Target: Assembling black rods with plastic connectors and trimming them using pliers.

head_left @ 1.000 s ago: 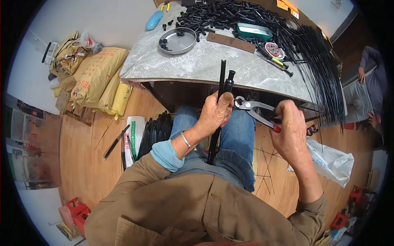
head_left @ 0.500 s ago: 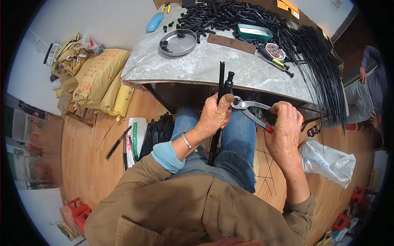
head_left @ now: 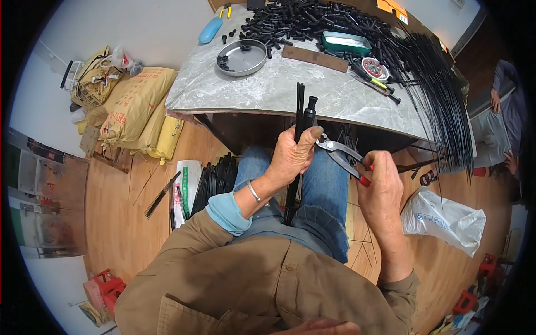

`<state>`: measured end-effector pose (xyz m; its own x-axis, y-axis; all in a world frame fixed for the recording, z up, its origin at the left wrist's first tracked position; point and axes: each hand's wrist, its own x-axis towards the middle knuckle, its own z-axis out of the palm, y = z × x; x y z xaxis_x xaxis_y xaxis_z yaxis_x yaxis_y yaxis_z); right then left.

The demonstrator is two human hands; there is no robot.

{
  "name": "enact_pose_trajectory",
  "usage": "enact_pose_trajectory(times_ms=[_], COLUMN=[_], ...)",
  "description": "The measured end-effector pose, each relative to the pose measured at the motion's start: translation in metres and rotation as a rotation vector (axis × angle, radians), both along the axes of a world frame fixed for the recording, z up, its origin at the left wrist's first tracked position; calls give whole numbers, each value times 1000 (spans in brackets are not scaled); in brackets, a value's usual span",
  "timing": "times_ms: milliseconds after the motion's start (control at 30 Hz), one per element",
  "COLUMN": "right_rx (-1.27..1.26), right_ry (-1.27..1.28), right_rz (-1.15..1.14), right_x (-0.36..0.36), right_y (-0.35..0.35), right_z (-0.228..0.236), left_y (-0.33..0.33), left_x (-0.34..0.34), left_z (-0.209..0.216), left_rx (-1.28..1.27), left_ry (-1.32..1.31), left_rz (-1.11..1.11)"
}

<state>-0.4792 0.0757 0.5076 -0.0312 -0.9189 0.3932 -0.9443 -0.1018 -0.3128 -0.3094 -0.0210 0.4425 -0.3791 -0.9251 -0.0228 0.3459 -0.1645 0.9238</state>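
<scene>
My left hand (head_left: 293,155) is wrapped round a bundle of thin black rods (head_left: 300,106) standing upright over my lap. It also grips a short black tubular fitting (head_left: 309,114) with a flared tip, beside the rods. My left thumb lies across the fitting. In my right hand (head_left: 382,187) are end-cutting pincers (head_left: 338,149) with grey metal arms and red handle grips, the fingers closed round the handles. The pincers' jaws are just right of my left thumb, against or close to the fitting; what lies between them is hidden.
Ahead stands a grey marbled table (head_left: 195,92) with heaped black fittings (head_left: 312,22), a round metal tray (head_left: 262,58), a green box (head_left: 346,42) and long black rods (head_left: 441,106). Sacks (head_left: 137,106) lie left, a white plastic bag (head_left: 441,220) right. Another person (head_left: 499,123) is at far right.
My right hand has shifted slightly down and left, and the pincers' handles have come closer together. The rods and fitting have tilted a little to the left.
</scene>
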Motion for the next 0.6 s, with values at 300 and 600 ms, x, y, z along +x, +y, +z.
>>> enact_pose_trajectory(times_ms=[300,600], right_rx=[806,862], right_ry=[-992,-685], right_rz=[130,342], right_x=[-7,-16], right_y=[-1,-2], right_z=[-3,-12], left_y=[2,0], left_x=[4,10], left_z=[7,19], left_rx=[13,13], left_ry=[-11,10], left_rz=[18,-48])
